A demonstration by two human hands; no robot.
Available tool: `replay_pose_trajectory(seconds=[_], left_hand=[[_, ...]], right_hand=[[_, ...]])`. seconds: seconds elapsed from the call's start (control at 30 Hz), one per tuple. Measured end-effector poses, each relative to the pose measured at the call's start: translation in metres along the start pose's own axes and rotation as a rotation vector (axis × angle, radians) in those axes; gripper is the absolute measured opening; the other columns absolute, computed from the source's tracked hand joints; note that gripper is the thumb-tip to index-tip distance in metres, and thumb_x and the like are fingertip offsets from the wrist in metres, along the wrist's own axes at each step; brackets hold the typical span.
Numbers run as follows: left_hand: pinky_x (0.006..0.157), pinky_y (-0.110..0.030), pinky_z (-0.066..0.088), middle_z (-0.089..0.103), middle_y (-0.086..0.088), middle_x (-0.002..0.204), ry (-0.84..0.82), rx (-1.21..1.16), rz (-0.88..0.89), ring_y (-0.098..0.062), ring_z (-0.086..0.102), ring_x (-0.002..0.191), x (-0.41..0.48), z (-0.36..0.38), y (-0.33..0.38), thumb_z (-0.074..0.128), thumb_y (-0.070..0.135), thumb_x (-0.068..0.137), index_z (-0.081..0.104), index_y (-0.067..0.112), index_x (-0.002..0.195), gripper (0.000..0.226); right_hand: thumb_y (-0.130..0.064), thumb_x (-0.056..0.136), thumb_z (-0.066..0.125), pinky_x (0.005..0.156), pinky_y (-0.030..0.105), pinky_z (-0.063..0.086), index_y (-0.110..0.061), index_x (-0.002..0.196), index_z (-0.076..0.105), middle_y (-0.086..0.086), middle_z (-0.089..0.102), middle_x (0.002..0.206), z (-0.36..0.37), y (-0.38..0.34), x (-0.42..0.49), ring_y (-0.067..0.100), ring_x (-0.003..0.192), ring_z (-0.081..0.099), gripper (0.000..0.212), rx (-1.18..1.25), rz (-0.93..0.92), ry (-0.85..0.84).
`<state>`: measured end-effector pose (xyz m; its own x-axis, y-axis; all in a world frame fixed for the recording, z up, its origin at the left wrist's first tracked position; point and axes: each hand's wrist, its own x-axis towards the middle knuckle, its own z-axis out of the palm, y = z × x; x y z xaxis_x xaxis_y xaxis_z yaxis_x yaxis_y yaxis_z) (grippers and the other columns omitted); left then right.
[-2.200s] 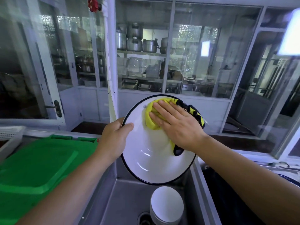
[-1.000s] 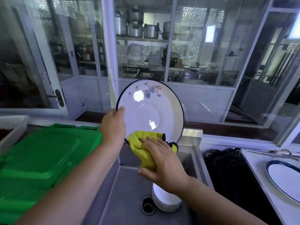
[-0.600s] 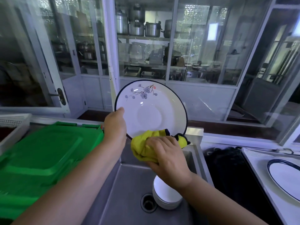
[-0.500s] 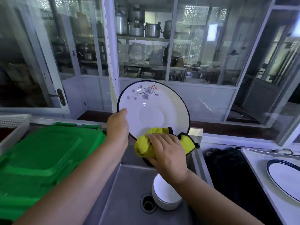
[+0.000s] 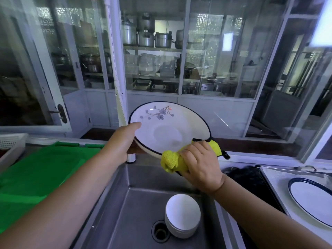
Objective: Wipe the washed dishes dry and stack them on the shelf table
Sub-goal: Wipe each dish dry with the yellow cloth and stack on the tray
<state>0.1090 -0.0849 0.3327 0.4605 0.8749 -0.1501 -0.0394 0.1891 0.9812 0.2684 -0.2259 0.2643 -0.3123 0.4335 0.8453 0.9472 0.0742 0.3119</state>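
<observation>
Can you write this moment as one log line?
left hand: holds flowered plate rim | right hand: grips yellow cloth against plate's near edge | sink: stacked white bowls

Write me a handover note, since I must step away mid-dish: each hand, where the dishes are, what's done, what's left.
Left hand holds the flowered plate by its left rim, tilted over the sink.
Right hand grips the yellow cloth against the plate's lower rim.
Done, apparently: one blue-rimmed plate lies on the tray at right.
Left: finish wiping the flowered plate and set it down, then dry the stack of white bowls in the sink.
</observation>
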Motion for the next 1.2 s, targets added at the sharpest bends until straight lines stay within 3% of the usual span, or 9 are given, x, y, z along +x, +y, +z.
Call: replay_pose_trajectory(seconds=[0.1,0.2,0.3,0.43,0.53,0.67,0.87,1.03,1.2], left_hand=[[0.079,-0.048,0.058,0.067,-0.013,0.104,-0.085,0.236,0.068,-0.029,0.066,0.088,0.005,-0.012,-0.001,0.062,0.054,0.083,0.058,0.008,0.108,0.053],[0.106,-0.033,0.033,0.041,0.009,0.133,-0.077,0.67,0.439,-0.012,0.039,0.126,-0.004,-0.019,-0.006,0.067,0.063,0.066,0.039,0.021,0.138,0.088],[0.103,-0.023,0.027,0.049,0.012,0.129,-0.272,1.127,0.924,-0.007,0.032,0.13,-0.024,-0.012,-0.003,0.06,0.068,0.058,0.054,0.027,0.129,0.082],[0.07,-0.02,0.038,0.06,0.012,0.095,-0.364,1.399,0.94,-0.009,0.052,0.093,-0.034,0.005,-0.004,0.074,0.049,0.067,0.063,0.027,0.1,0.041],[0.064,-0.025,0.04,0.062,0.01,0.084,-0.299,1.311,0.848,-0.009,0.056,0.081,-0.04,0.011,-0.006,0.075,0.047,0.07,0.064,0.029,0.094,0.032],[0.069,-0.026,0.049,0.068,0.01,0.079,-0.308,1.088,0.734,-0.007,0.062,0.076,-0.039,0.013,-0.012,0.077,0.049,0.062,0.069,0.029,0.092,0.037],[0.068,-0.039,0.053,0.071,-0.001,0.073,-0.276,0.736,0.573,-0.02,0.068,0.072,-0.032,0.01,-0.006,0.075,0.054,0.044,0.066,0.018,0.075,0.048],[0.071,-0.048,0.055,0.074,-0.008,0.077,-0.279,0.352,0.39,-0.026,0.069,0.07,-0.03,0.008,-0.011,0.08,0.043,0.038,0.067,0.012,0.078,0.052],[0.064,-0.035,0.053,0.072,-0.014,0.076,-0.292,0.138,0.319,-0.026,0.068,0.068,-0.031,0.017,-0.013,0.084,0.026,0.041,0.066,0.005,0.082,0.049]], right_hand=[[-0.015,0.061,0.079,0.062,0.035,0.03,-0.008,0.086,0.054,0.007,0.055,0.074,-0.013,0.006,0.007,0.027,0.066,0.044,0.037,0.03,0.039,-0.124],[-0.028,0.065,0.069,0.062,0.036,0.032,-0.007,0.083,0.059,0.005,0.057,0.076,-0.025,0.015,0.014,0.028,0.067,0.051,0.029,0.044,0.063,-0.277],[-0.04,0.063,0.055,0.065,0.031,0.033,-0.011,0.085,0.06,0.002,0.06,0.077,-0.032,0.021,0.022,0.023,0.07,0.053,0.037,0.088,0.099,-0.397],[-0.039,0.061,0.063,0.066,0.018,0.028,-0.013,0.093,0.062,0.0,0.062,0.085,-0.04,0.02,0.028,0.014,0.079,0.051,0.041,0.247,0.254,-0.487],[-0.05,0.056,0.059,0.069,0.009,0.03,-0.015,0.1,0.062,-0.01,0.055,0.088,-0.043,0.022,0.029,0.014,0.082,0.05,0.056,0.363,0.409,-0.533],[-0.054,0.051,0.059,0.081,0.025,0.042,-0.018,0.114,0.057,-0.013,0.048,0.099,-0.044,0.029,0.029,0.016,0.093,0.05,0.072,0.417,0.463,-0.537],[-0.028,0.073,0.054,0.114,0.023,0.025,-0.021,0.142,0.038,0.0,0.037,0.144,-0.036,0.031,0.014,0.011,0.137,0.032,0.071,0.514,0.509,-0.221],[-0.029,0.08,0.044,0.117,0.052,0.02,-0.02,0.15,0.026,0.004,0.029,0.155,-0.017,0.015,-0.004,0.022,0.145,0.023,0.073,0.717,0.834,-0.019],[-0.05,0.094,0.041,0.12,0.044,0.0,-0.008,0.15,0.026,0.014,0.015,0.16,-0.003,-0.009,0.009,0.029,0.149,0.003,0.072,0.419,0.569,-0.023]])
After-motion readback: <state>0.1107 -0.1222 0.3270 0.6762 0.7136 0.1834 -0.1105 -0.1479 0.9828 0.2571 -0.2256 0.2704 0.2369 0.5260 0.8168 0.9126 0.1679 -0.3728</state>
